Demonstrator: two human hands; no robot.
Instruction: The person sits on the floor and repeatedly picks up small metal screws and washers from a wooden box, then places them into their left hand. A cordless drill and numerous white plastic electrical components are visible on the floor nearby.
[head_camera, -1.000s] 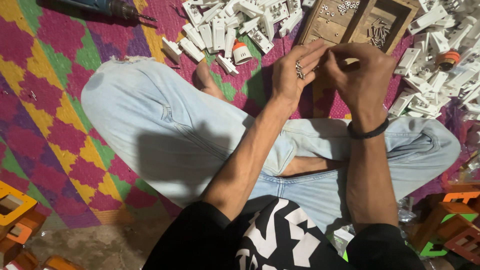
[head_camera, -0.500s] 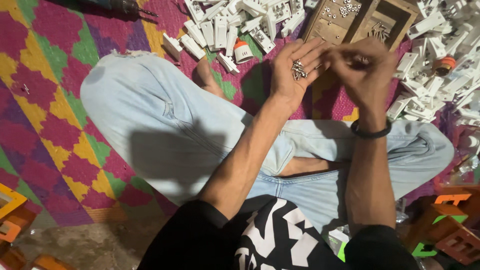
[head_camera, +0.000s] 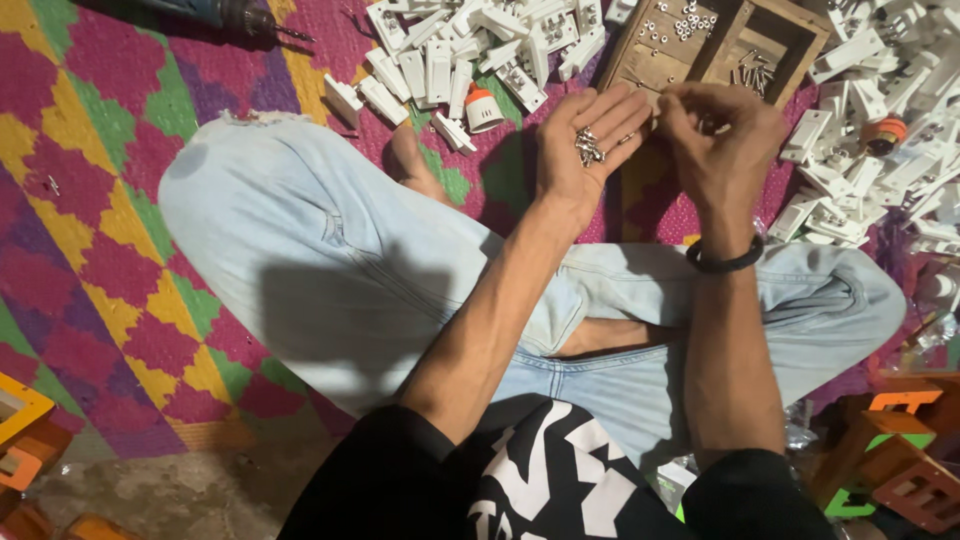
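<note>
I sit cross-legged in light blue jeans on a patterned mat. My left hand (head_camera: 585, 145) is palm up with a small heap of metal screws (head_camera: 588, 147) lying in it. My right hand (head_camera: 722, 140), with a black band on the wrist, hovers just right of it with fingertips pinched together near the left fingertips; what they pinch is too small to tell. Just beyond both hands stands a wooden compartment box (head_camera: 728, 45) with screws in its sections.
White plastic parts lie piled at the top centre (head_camera: 470, 50) and at the right (head_camera: 880, 130). A power drill (head_camera: 225, 15) lies at the top left. Orange and green blocks (head_camera: 890, 450) sit at the lower right, orange pieces (head_camera: 20, 430) at the lower left.
My left hand has opened flatter, palm up, showing the screws more plainly. My right hand has drawn a little away to the right, fingertips still pinched.
</note>
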